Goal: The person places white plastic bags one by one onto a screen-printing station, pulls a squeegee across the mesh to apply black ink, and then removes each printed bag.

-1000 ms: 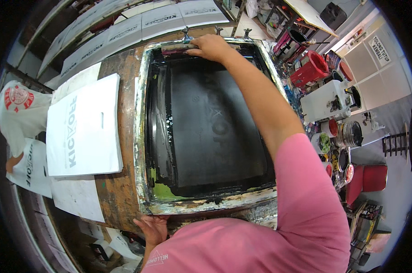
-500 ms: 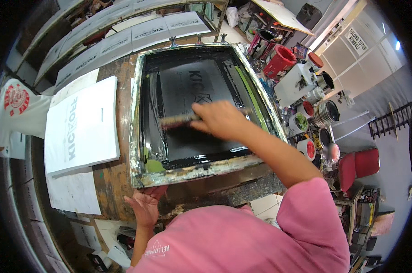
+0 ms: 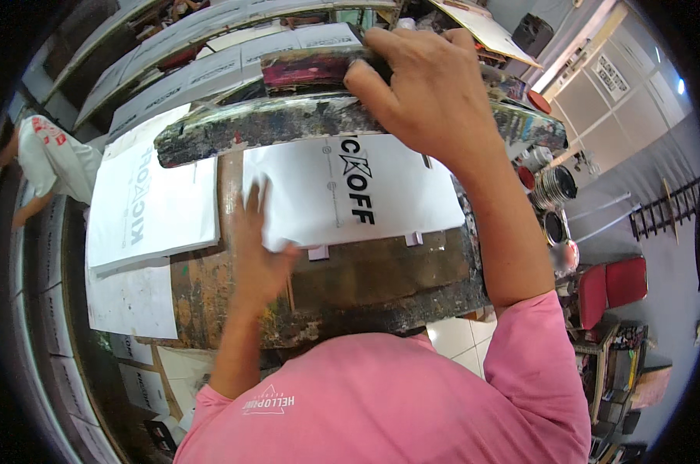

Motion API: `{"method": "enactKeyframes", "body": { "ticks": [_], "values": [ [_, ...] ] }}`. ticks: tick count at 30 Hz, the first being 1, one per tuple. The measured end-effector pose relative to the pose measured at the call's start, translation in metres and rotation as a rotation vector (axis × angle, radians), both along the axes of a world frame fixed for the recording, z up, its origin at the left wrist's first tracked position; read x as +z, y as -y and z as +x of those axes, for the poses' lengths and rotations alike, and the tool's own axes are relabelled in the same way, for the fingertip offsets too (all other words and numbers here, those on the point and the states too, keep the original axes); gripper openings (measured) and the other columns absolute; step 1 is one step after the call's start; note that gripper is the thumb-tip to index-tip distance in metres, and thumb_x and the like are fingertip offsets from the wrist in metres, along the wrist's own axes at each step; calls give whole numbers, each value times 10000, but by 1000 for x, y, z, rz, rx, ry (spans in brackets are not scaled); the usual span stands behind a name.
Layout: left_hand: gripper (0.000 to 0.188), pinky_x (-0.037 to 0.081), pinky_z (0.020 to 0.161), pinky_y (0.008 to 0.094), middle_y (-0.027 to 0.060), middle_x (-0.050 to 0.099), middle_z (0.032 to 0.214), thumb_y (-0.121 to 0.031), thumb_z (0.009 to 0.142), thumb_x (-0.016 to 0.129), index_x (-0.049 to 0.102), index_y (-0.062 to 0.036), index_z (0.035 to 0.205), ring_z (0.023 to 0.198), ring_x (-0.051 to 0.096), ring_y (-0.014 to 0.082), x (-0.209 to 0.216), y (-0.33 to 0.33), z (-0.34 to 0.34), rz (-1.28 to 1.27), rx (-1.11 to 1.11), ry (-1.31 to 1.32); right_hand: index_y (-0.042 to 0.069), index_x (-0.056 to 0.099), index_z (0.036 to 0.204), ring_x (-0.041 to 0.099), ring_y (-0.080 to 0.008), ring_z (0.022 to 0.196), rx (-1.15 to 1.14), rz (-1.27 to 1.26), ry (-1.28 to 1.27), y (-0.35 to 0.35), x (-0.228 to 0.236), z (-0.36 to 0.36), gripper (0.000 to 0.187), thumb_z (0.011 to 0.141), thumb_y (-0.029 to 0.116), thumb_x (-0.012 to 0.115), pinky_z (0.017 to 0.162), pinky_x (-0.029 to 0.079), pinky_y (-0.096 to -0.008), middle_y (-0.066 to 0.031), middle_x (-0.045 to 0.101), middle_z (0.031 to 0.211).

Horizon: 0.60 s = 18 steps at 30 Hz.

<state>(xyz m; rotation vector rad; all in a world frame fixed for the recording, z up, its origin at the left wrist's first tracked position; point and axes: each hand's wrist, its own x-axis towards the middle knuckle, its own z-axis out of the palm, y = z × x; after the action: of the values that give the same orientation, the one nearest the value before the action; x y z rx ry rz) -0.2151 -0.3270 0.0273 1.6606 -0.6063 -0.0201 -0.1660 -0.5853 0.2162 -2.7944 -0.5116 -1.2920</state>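
Note:
A screen-printing frame (image 3: 273, 124) is tilted up, its paint-crusted near bar high above the table. My right hand (image 3: 435, 93) is closed at this bar, wrapped around a squeegee (image 3: 307, 69) with a stained wooden handle; the fingertips' far side is hidden. Below the frame lies a white sheet (image 3: 296, 182) with bold black print, its far part hidden by the bar. My left hand (image 3: 257, 240) is open, slightly blurred, fingers stretched beside the sheet's near left corner. Two small pale tabs (image 3: 319, 253) show at the sheet's near edge.
A stack of printed white sheets (image 3: 153, 201) lies left on the worn wooden table (image 3: 199, 294). Shelves with more printed sheets (image 3: 269, 50) stand beyond. At far left is a co-worker in a white shirt (image 3: 56, 155). Cans (image 3: 555, 185) stand to the right, near a red chair (image 3: 613, 286).
The frame has gone from lying flat to tilted up, exposing the printed sheet. My right hand has moved up and away with the squeegee; my left has come from the frame's near edge to the sheet.

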Motion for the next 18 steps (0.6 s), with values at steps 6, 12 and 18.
{"method": "enactKeyframes", "body": {
  "ticks": [6, 12, 18],
  "values": [
    [1250, -60, 1171, 701, 296, 254, 1597, -869, 789, 486, 187, 75, 1552, 1522, 81, 467, -93, 12, -13, 1331, 428, 350, -7, 634, 778, 574, -310, 616, 86, 70, -48, 3, 31, 27, 348, 860, 318, 539, 622, 453, -422, -174, 596, 650],
    [1033, -59, 1126, 742, 234, 408, 1544, -740, 855, 569, 364, 29, 1513, 1522, 181, 407, -63, 27, 0, 1161, 328, 187, -40, 616, 639, 536, -254, 466, -74, 209, -119, -15, 63, 23, 412, 822, 318, 523, 523, 465, -390, -151, 553, 515],
    [372, 234, 1191, 576, 194, 687, 1205, -177, 912, 722, 648, 42, 1202, 1299, 556, 379, 4, 52, 59, 566, 538, 362, -31, 625, 718, 553, -286, 536, -57, 220, -182, -6, 68, 39, 382, 844, 316, 524, 569, 465, -401, -166, 568, 576]
  ]
}}
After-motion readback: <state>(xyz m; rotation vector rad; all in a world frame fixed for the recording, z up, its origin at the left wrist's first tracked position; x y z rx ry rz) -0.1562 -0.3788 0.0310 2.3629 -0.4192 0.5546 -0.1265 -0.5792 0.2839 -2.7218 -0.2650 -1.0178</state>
